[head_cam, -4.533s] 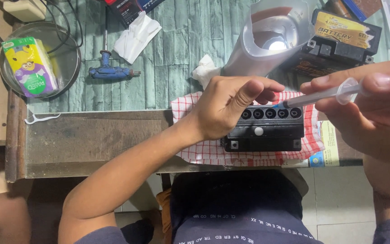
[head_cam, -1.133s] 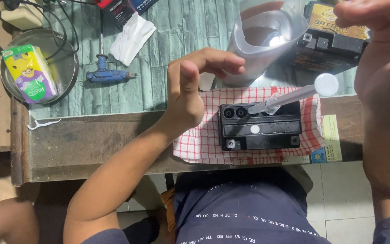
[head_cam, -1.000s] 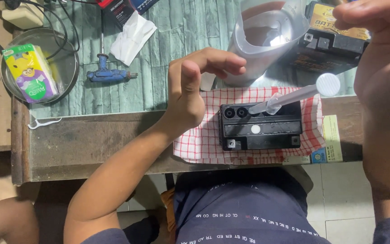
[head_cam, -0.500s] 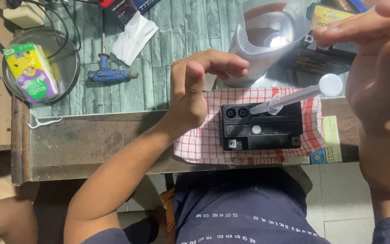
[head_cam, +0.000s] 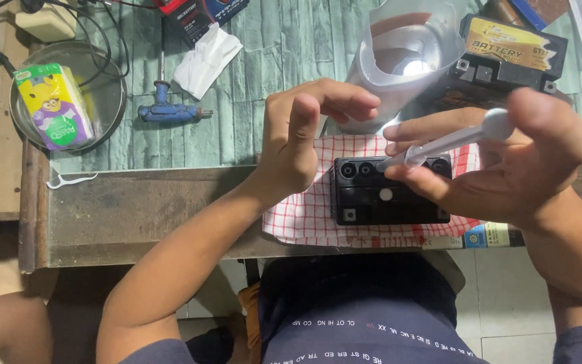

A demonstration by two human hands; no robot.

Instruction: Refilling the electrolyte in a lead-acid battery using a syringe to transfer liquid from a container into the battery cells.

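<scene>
Syringe [head_cam: 439, 143] sits gripped in right hand [head_cam: 506, 168], tip over black battery [head_cam: 385, 195].

One head-worn camera looks steeply down, close over the table [head_cam: 136, 209] edge

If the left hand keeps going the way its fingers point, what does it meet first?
The left hand points toward the right hand; it would likely first meet the clear plastic syringe standing in the small black battery, though depth is unclear.
</scene>
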